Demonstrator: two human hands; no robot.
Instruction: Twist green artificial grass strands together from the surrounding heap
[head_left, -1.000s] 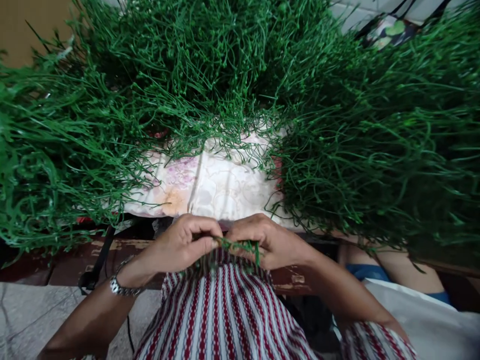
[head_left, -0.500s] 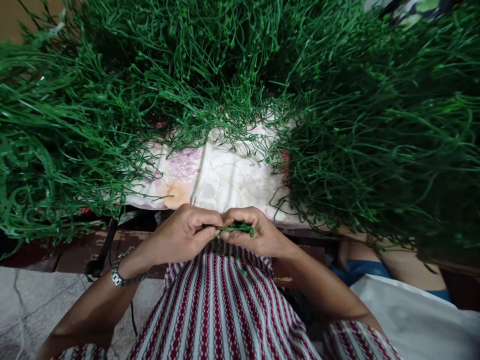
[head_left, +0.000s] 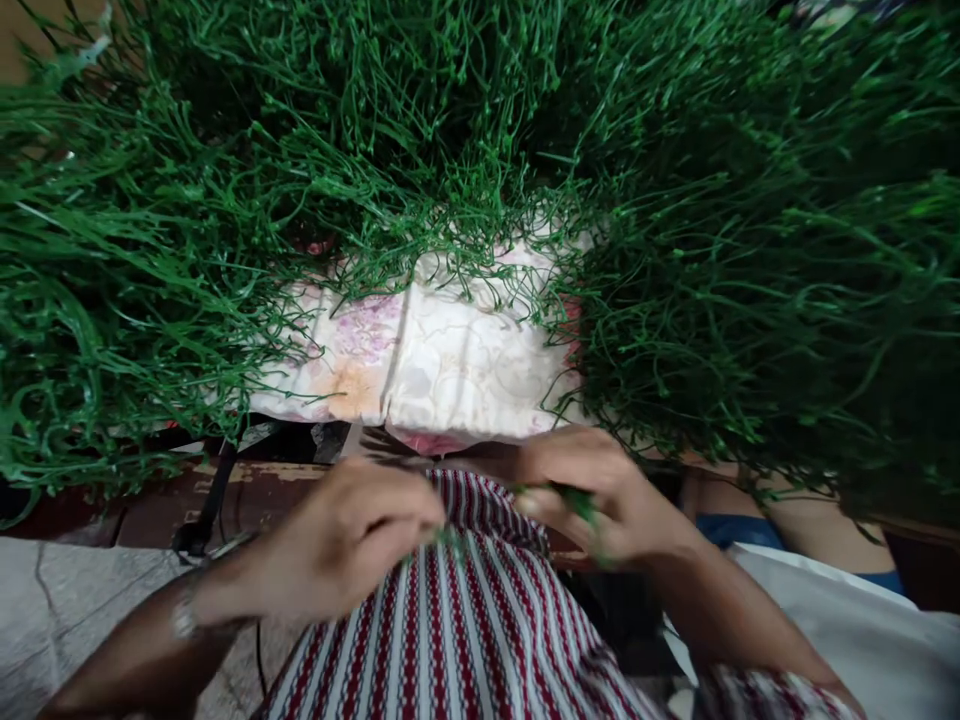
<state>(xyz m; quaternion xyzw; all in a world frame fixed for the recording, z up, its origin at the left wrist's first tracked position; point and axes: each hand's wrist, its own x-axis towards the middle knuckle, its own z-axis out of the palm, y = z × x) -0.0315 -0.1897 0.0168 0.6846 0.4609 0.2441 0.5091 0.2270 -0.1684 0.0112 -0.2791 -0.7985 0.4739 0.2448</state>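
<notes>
I can see a great big heap of thin green stems [head_left: 420, 100], all curly and tangled. It goes round the flowered cloth [head_left: 472, 360] on the left, the right and the far side, and some loose ends flop onto it. The flowered cloth is mostly white, with a purple patch and an orange patch toward its left side. In front of the cloth is a person's striped top [head_left: 450, 640], with red and white lines. Out past the cloth's near right corner is a big white sheet [head_left: 847, 630]. A strip of dark red wood [head_left: 262, 495] with worn paint runs in front of the cloth.

Both hands are in front of the cloth, apart from each other. The left hand [head_left: 367, 540] is in front of the cloth's left part, fingers bent, and it looks blurry. The right hand [head_left: 592, 485] is by the cloth's near right corner, fingers curled round a little green bunch [head_left: 577, 505]. A shiny bracelet [head_left: 184, 610] goes round the left wrist. A tiny green bit [head_left: 451, 546] is at the left fingertips, in front of the cloth's middle. I can't tell if that hand is pinching it.
</notes>
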